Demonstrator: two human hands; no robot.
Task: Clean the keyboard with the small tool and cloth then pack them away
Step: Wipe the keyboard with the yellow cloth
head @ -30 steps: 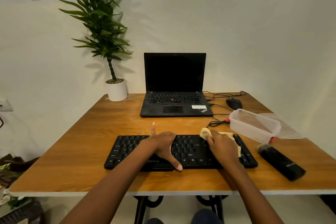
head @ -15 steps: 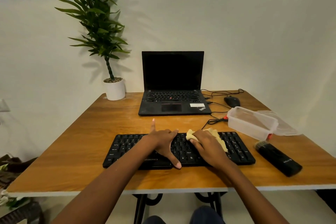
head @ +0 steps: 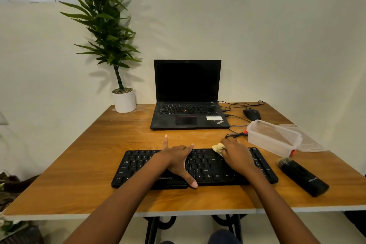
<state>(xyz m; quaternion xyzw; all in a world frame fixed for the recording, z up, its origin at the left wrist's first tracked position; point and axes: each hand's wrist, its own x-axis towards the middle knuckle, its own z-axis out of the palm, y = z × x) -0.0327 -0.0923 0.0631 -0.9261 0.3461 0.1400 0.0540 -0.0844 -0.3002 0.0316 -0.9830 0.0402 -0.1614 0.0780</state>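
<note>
Mid-wipe, seemingly: pressing cloth point(head: 217, 147) onto keyboard point(head: 210, 165) with right grip point(head: 236, 156) curled round it, steadying with flat, spread left grip point(head: 178, 159) alongside; next, likely sweeping keys nearer than the right grip.

A stretch of open wooden table point(head: 79, 164) lies left of the black keyboard point(head: 138, 166), and another runs between the keyboard and the laptop point(head: 188, 113). The right side is crowded: a clear container point(head: 273, 137), its lid point(head: 309, 142), a black cleaning tool point(head: 302, 176), a mouse point(head: 252, 114) and tangled cables point(head: 235, 134) lie close together. A potted plant point(head: 124, 101) blocks the far left corner.
</note>
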